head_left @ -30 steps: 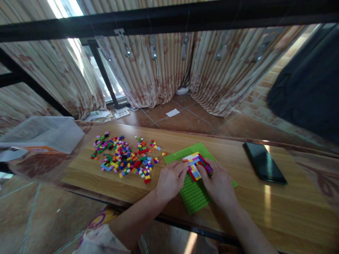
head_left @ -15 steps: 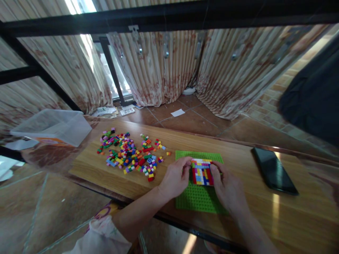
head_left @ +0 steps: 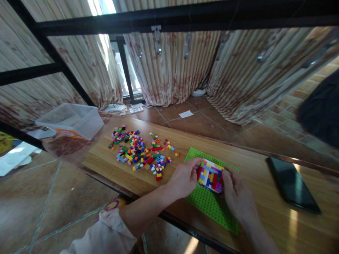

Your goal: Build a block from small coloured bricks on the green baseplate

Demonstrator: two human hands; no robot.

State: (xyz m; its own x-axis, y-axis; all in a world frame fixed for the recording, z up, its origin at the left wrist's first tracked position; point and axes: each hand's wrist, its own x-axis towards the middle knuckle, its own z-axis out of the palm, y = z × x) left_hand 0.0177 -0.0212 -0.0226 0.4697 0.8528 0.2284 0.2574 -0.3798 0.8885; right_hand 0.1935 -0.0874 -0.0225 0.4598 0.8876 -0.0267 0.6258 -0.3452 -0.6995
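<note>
A green studded baseplate (head_left: 209, 204) lies on the wooden table (head_left: 119, 169). On it sits a flat block of many-coloured small bricks (head_left: 210, 175). My left hand (head_left: 183, 179) curls against the block's left edge, fingers bent and pressing on it. My right hand (head_left: 237, 195) grips the block's right edge with bent fingers. A heap of loose coloured bricks (head_left: 140, 153) is spread on the table to the left of my left hand.
A clear plastic box (head_left: 71, 120) stands at the table's far left end. A black phone (head_left: 292, 185) lies on the table at the right. Black metal bars (head_left: 169, 16) cross overhead, with curtains and tiled floor behind.
The baseplate and brick block have turned under my hands, from square to angled. Both hands stay on the block's sides. The view has shifted left.
</note>
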